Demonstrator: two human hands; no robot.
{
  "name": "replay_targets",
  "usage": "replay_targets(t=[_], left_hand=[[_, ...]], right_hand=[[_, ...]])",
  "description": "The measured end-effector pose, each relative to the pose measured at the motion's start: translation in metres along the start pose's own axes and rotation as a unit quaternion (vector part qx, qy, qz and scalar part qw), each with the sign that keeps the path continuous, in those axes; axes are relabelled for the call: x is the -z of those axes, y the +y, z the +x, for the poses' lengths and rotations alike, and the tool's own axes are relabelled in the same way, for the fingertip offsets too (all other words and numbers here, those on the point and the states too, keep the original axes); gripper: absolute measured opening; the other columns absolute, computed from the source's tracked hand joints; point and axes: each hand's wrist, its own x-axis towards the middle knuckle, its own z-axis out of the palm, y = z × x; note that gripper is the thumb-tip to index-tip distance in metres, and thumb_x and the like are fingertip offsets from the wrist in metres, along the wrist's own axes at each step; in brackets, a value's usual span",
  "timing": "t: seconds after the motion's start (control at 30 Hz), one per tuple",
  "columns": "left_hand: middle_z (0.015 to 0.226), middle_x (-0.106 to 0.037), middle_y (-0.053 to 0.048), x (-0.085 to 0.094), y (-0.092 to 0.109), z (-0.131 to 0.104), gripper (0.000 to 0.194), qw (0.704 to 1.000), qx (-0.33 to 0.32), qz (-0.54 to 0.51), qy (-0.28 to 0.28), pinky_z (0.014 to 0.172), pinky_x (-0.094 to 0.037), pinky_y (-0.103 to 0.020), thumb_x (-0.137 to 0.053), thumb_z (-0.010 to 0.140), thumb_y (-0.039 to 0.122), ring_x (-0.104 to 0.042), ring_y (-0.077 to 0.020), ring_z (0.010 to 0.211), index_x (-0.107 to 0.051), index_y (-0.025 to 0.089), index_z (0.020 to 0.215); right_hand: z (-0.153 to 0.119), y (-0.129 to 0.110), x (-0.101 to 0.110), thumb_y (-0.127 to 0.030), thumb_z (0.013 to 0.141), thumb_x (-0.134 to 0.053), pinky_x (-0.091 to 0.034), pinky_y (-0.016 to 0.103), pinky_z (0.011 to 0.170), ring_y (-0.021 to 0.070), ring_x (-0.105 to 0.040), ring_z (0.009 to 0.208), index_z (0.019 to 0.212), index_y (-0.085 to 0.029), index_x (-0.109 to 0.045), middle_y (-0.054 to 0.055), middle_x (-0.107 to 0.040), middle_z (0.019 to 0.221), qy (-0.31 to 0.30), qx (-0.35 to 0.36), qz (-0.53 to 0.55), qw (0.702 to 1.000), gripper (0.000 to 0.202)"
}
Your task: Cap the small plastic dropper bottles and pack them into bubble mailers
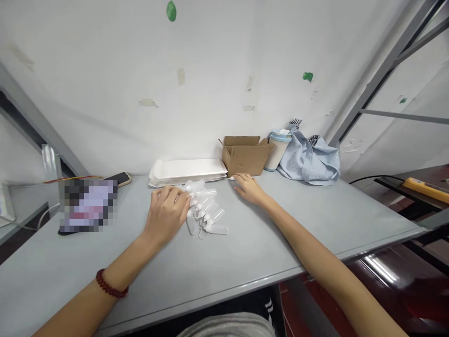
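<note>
Several clear plastic tubes with white caps [206,210] lie in a loose pile on the grey table [245,248]. At the pile's left edge, my left hand [166,210] rests palm down with bent fingers over some of the tubes; what lies under its fingertips is hidden. My right hand [249,187] reaches to the front of an open cardboard box [247,159], its fingers closed near a small white item [231,178] by the box's lower left corner. Whether the fingers grip that item cannot be made out. A stack of white sheets or bags [189,171] lies behind the pile, left of the box.
A blue-lidded cup [277,152] and a light blue cloth bag [312,161] stand right of the box. A blurred-out phone-like device [87,206] and a dark phone [121,179] lie at the left. The white wall [210,121] rises behind the table.
</note>
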Motion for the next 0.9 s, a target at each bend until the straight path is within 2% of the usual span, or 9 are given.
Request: replay_targets(t=[0.13,0.3,0.47,0.53,0.63,0.73,0.9], left_hand=[[0.079,-0.066,-0.010,0.000,0.002,-0.001,0.021,1.000,0.001,0.013,-0.021,0.071,-0.036,-0.041,-0.048,0.089,0.017,-0.055,-0.0264,0.081,-0.064,0.017,0.076],[0.070,-0.064,-0.006,0.000,0.004,-0.001,0.025,0.999,0.017,-0.023,-0.032,0.069,-0.034,-0.038,-0.048,0.090,0.019,-0.053,-0.0238,0.077,-0.059,0.018,0.067],[0.064,-0.060,-0.004,-0.002,0.003,-0.002,0.029,0.995,0.077,-0.051,-0.024,0.065,-0.032,-0.034,-0.049,0.090,0.024,-0.052,-0.0220,0.072,-0.052,0.019,0.062],[0.064,-0.059,-0.004,-0.003,0.002,-0.003,0.027,0.992,0.101,-0.070,-0.030,0.064,-0.032,-0.034,-0.051,0.089,0.027,-0.051,-0.0227,0.071,-0.052,0.020,0.063],[0.069,-0.061,-0.004,-0.001,0.002,-0.003,0.019,0.989,0.115,-0.090,-0.026,0.066,-0.034,-0.035,-0.053,0.088,0.029,-0.053,-0.0235,0.074,-0.053,0.019,0.071],[0.073,-0.062,-0.003,0.003,0.006,-0.003,0.013,0.991,0.085,-0.103,-0.020,0.069,-0.036,-0.035,-0.052,0.089,0.025,-0.054,-0.0224,0.076,-0.054,0.019,0.078],[0.076,-0.062,-0.004,0.011,0.017,-0.001,0.009,0.990,0.019,-0.135,-0.020,0.070,-0.037,-0.034,-0.051,0.090,0.019,-0.054,-0.0208,0.078,-0.058,0.016,0.086]], right_hand=[[0.002,0.000,-0.001,-0.019,0.093,-0.044,-0.039,0.041,0.092,0.0295,-0.044,0.119,0.131,-0.012,-0.047,0.017,-0.048,0.134,-0.008,-0.021,-0.017,1.000,0.039],[0.004,-0.004,-0.001,-0.018,0.092,-0.044,-0.039,0.043,0.088,0.0327,-0.045,0.110,0.123,-0.009,-0.054,0.022,-0.052,0.119,-0.012,-0.054,-0.036,0.998,0.034],[0.004,-0.004,0.000,-0.014,0.091,-0.045,-0.038,0.040,0.088,0.0307,-0.045,0.112,0.118,-0.012,-0.056,0.019,-0.050,0.127,-0.010,-0.044,-0.029,0.999,0.029],[0.004,-0.004,0.002,-0.012,0.090,-0.047,-0.038,0.038,0.088,0.0296,-0.045,0.115,0.114,-0.013,-0.057,0.017,-0.051,0.129,-0.011,-0.033,-0.021,0.999,0.026],[0.004,-0.004,0.006,-0.011,0.090,-0.047,-0.038,0.037,0.087,0.0280,-0.050,0.112,0.106,-0.013,-0.059,0.016,-0.060,0.118,-0.016,-0.020,-0.006,1.000,0.020],[0.002,-0.008,0.011,-0.010,0.090,-0.048,-0.038,0.038,0.085,0.0275,-0.056,0.103,0.099,-0.011,-0.060,0.016,-0.066,0.105,-0.014,-0.010,0.012,1.000,0.016],[-0.008,-0.028,0.029,-0.018,0.094,-0.045,-0.042,0.030,0.080,0.0195,-0.060,0.095,0.103,-0.013,-0.057,0.012,-0.066,0.106,0.017,0.033,0.080,0.996,0.016]])
